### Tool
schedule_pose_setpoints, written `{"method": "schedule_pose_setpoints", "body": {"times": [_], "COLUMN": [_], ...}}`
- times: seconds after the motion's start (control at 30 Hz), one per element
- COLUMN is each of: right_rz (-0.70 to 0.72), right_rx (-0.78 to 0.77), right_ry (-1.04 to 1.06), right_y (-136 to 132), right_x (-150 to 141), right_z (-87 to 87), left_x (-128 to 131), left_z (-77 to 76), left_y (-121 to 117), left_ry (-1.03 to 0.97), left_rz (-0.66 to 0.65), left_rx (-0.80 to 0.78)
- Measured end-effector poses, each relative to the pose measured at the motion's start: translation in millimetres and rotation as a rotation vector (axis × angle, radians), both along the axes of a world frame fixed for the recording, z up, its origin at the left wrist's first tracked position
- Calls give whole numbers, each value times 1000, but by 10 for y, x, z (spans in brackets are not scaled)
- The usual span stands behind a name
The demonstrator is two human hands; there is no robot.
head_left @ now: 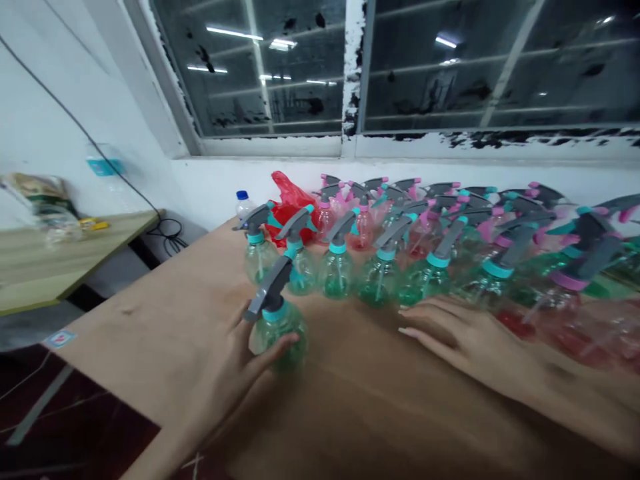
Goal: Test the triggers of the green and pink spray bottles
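Note:
My left hand (pixel 255 360) is wrapped round a green spray bottle (pixel 283 333) with a teal collar and a grey trigger head, near the left part of the table. The thumb lies across the bottle's front; the other fingers are mostly hidden behind it. My right hand (pixel 460 330) has its fingers stretched out, low over the table and just in front of a row of green spray bottles (pixel 338 272). Nothing shows in its grasp. Close to the right forearm are red spray bottles (pixel 555 310), one with a pink collar.
Many more grey-headed spray bottles with pink or teal parts (pixel 440 190) crowd the back right of the brown table (pixel 175 300). A red plastic bag (pixel 287 193) and a blue-capped bottle (pixel 243 203) stand behind. Another table (pixel 115 247) is at left, below a hanging cable (pixel 70 113).

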State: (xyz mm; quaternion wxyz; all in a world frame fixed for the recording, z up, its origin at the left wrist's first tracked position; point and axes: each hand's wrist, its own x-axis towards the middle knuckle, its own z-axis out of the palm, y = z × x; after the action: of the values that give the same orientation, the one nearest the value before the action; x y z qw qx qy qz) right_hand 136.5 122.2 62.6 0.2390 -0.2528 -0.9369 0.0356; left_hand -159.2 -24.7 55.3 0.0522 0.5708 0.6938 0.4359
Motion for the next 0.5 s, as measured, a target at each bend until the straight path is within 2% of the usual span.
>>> {"method": "schedule_pose_setpoints", "body": {"times": [0.1, 0.17, 0.27, 0.37, 0.5], "right_rz": [160, 223, 264, 274, 340], "right_rx": [126, 207, 257, 293, 269], "right_ry": [115, 163, 121, 48, -137], "right_y": [-18, -15, 54, 193, 401], "right_x": [-455, -795, -1330, -1849, -2400], "right_z": [416, 698, 1056, 1293, 1415], "left_x": [-322, -524, -812, -1084, -1382], "left_z": [18, 58, 120, 151, 147], "left_y": [-43, -32, 14, 90, 242], "left_ry": [-141, -179, -155, -130, -119], "left_rz": [134, 153, 190, 254, 281], "left_rx": [0, 36, 79, 84, 84]}}
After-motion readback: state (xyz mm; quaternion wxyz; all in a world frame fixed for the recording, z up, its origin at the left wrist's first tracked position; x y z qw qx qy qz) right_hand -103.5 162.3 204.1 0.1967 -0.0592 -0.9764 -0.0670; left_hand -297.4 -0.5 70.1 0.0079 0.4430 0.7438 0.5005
